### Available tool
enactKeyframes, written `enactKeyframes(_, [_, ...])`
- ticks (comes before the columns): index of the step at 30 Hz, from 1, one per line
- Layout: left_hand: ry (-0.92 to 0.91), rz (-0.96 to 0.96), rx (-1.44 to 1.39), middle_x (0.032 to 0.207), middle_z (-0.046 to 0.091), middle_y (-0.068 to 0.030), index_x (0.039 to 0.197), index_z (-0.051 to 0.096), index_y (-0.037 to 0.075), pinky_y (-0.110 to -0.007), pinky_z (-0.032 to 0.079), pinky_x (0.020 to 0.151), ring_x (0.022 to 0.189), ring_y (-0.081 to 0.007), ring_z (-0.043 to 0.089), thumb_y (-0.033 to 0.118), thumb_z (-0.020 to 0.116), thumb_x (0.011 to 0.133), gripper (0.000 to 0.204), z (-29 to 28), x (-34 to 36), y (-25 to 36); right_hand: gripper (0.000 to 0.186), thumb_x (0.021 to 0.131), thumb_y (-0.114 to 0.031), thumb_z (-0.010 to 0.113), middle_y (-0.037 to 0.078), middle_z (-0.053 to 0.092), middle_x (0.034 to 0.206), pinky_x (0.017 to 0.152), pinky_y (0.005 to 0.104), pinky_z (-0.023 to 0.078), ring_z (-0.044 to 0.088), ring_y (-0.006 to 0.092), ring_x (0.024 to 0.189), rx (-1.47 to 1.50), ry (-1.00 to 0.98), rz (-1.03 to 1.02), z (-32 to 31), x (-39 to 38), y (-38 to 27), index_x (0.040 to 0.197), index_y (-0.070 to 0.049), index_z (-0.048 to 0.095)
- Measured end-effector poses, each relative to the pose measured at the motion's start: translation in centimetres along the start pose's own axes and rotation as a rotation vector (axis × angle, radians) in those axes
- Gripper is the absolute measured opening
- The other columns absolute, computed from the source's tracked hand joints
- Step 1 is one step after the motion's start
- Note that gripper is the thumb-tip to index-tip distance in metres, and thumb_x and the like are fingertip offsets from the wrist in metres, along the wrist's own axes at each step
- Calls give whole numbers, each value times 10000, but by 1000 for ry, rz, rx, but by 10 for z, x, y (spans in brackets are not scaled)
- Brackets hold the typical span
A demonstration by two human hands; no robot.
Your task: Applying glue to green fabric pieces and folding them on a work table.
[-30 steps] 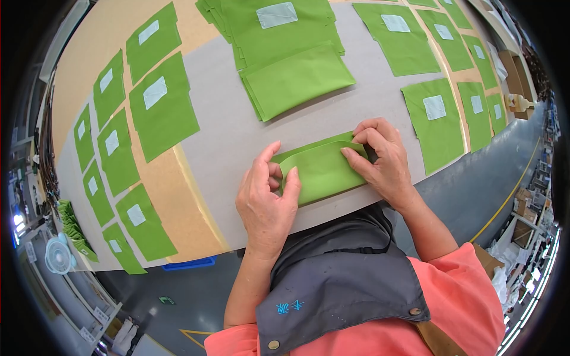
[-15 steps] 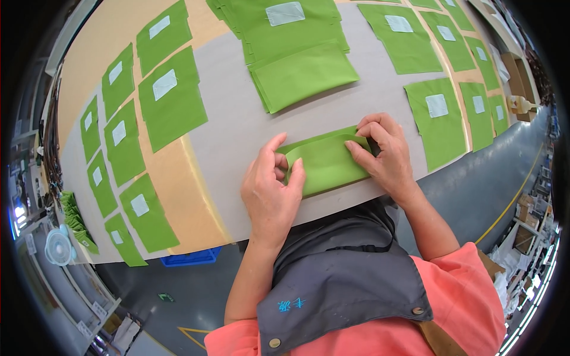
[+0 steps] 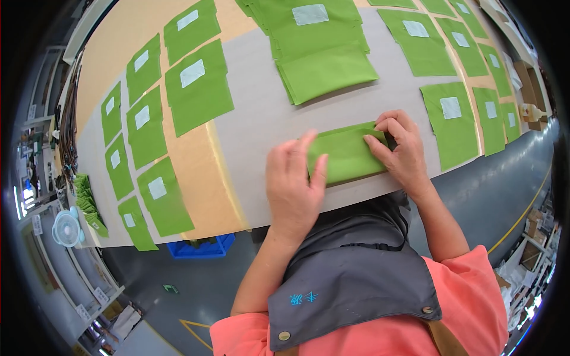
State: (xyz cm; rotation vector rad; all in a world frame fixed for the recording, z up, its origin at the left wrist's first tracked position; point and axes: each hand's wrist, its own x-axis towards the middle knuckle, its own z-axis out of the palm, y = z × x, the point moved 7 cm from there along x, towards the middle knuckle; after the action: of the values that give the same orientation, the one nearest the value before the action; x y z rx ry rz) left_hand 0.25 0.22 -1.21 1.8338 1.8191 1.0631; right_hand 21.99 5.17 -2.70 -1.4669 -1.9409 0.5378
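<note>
A folded green fabric piece [image 3: 341,163] lies near the front edge of the grey table covering [image 3: 252,160]. My right hand [image 3: 399,151] pinches its right end near the upper corner, thumb against the top layer. At the left end is my left hand [image 3: 294,184], slightly blurred, its fingers apart and index finger raised; whether the thumb touches the fabric is unclear. Just beyond lies a stack of green pieces [image 3: 326,71], folded over at the near end, with a pale patch on top.
Several flat green pieces with pale patches [image 3: 196,101] lie in rows either side. Bunched green fabric [image 3: 89,204] and a small fan [image 3: 66,228] are at far left, a blue crate [image 3: 199,252] below the table, a bottle [image 3: 530,113] by cardboard at far right.
My left hand has loosened from the left end, its fingers lifting and spreading. My right hand keeps its pinch. The view has shifted, so the table appears further right.
</note>
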Motion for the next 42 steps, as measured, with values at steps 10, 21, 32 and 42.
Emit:
enactKeyframes(10, [-218,286,91,1178,573,-117,1317,645,72,-439,473,952,1107,-318,557,180,782,881,469,41,-17,44,219,807,-110,808,90,647,1026,810,383,458,604,271,887,0,-4,-1,2,0,2,907,-31,629])
enactKeyframes(21, [-262,262,148,1215,559,-110,1331,638,89,-498,404,1051,1186,-313,517,231,763,903,468,46,-21,42,211,812,-119,804,83,647,1045,846,383,447,605,262,924,-13,-22,31,1,-1,3,901,-40,629])
enactKeyframes(32, [-271,284,120,1231,531,-128,1313,641,58,-518,418,1063,1200,-342,505,260,743,924,450,46,-20,40,210,811,-118,801,86,646,1046,835,388,452,608,265,922,-4,-23,29,2,-1,3,902,-40,629])
enactKeyframes(42, [-324,311,106,1252,523,-134,1323,636,58,-496,421,1042,1203,-357,486,279,753,907,485,47,-17,42,210,793,-94,817,108,641,1051,856,409,480,593,311,980,-15,-2,4,-4,0,1,904,-30,651])
